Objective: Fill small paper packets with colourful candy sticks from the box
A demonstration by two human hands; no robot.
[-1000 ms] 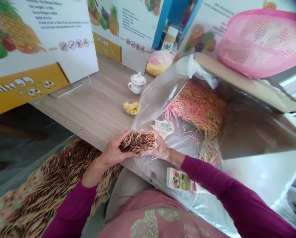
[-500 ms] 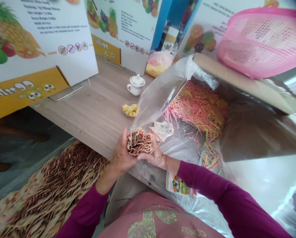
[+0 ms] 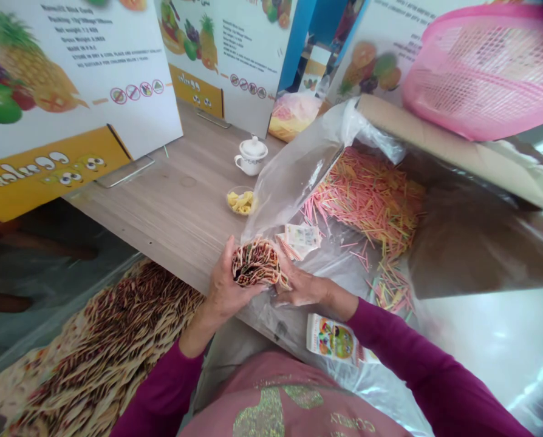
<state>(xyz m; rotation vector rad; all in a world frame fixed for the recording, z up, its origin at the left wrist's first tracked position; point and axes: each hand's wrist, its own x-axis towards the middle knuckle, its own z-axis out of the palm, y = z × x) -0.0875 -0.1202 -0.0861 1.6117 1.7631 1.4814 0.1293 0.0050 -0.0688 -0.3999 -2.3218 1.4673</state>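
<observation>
Okay, I'm seeing the left hand (image 3: 228,290) curled narrowly around a bundle of striped sticks (image 3: 257,262), just beside a clear plastic bag (image 3: 294,188). The right hand (image 3: 305,288) sits against the bundle's end, and I can't call that grip. Step in hand: gathering the bundle. Any next move calls for keeping it tight. I can read "MADE IN P.R.C." on the display board (image 3: 116,36).

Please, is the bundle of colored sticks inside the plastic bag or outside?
Outside: the left hand and right hand hold the bundle bare, and the plastic bag rises behind it.
</observation>
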